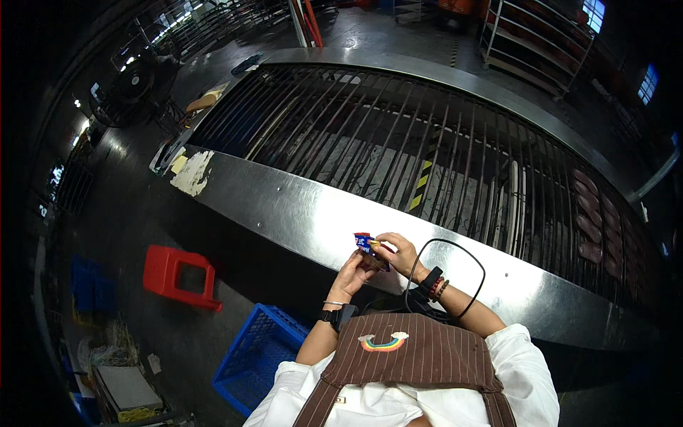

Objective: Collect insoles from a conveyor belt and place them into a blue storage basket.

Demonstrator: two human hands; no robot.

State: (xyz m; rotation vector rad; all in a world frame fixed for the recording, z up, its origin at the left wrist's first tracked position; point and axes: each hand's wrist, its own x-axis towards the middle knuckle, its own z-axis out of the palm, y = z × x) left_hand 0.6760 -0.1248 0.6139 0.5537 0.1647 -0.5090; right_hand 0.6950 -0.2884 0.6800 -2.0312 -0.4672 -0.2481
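Note:
My left hand (348,275) is closed around a small blue and red snack packet (363,243), held upright in front of my chest. My right hand (400,254) comes to the packet from the right. Its thumb and fingers pinch a small yellowish piece (375,243) at the packet's side; whether that piece is food or part of the wrapper is too small to tell. Both hands are over the near metal edge of a long roller conveyor (306,206). Dark bands sit on both wrists, and a black cable (485,269) loops beside my right wrist.
Dark reddish, sole-shaped pieces (589,228) lie in rows on the conveyor's right end. On the floor to the left are a red plastic stool (160,269) and a blue crate (238,356). A fan (135,82) and a wheeled rack (530,46) stand farther back.

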